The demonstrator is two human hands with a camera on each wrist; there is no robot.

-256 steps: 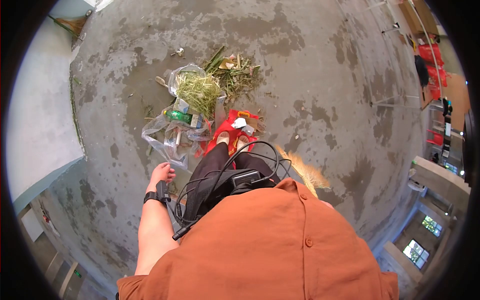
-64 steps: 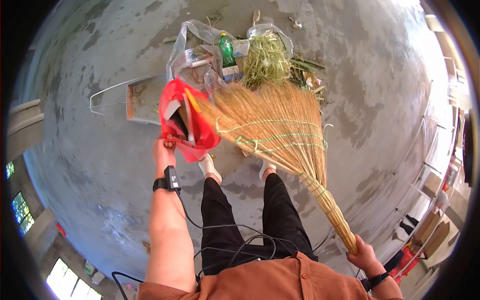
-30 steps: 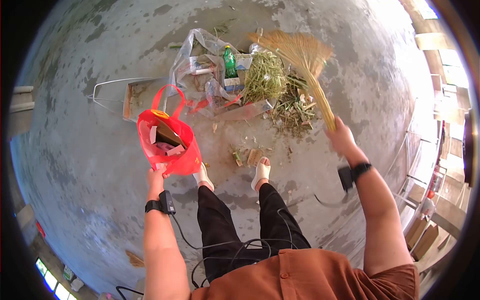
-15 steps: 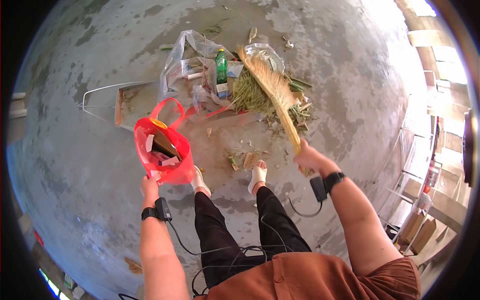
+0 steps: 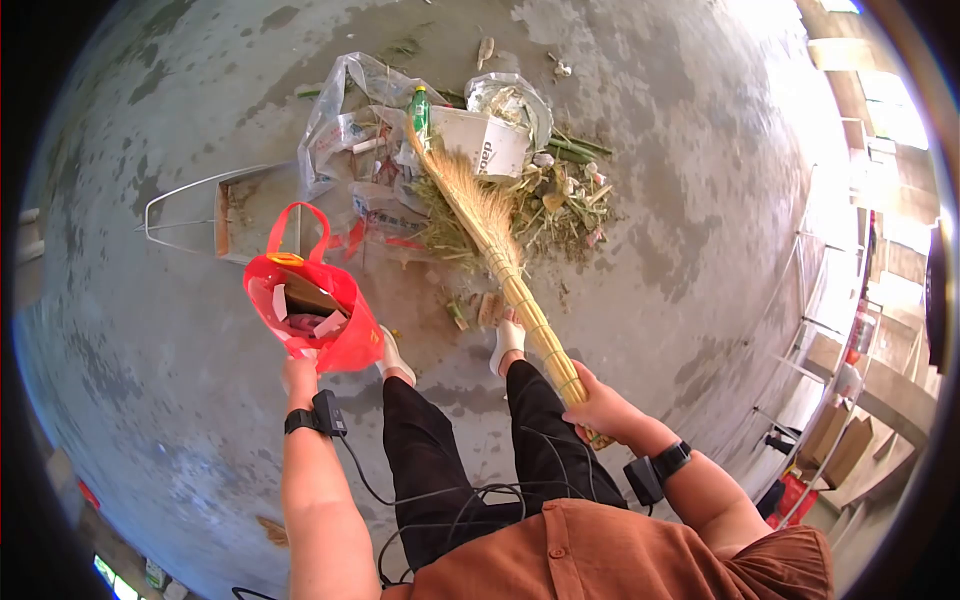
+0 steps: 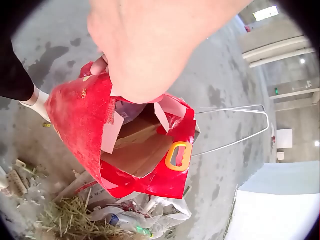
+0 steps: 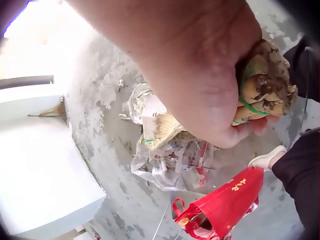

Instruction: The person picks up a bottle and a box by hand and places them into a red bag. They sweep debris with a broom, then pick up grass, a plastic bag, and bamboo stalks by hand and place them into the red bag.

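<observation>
"Floor [image 5: 680,200] stretched all around, with a rubbish heap [image 5: 545,208] on it. What was the job?"

"Sweeping up, I think. The right hand [image 5: 605,405] gripped the long broom [image 5: 515,291] near its handle's end. Its bristles hung over the heap, but I couldn't tell if they touched."

"And the left hand [image 5: 300,374]?"

"That one held the red bag [image 5: 360,335] by its rim, mouth up, away from the broom."

"What did the next move need?"

"Maybe a soft pull near the shoes [image 5: 508,341], to gather the little bits [image 5: 458,313], with the bag kept out of the way."
</observation>
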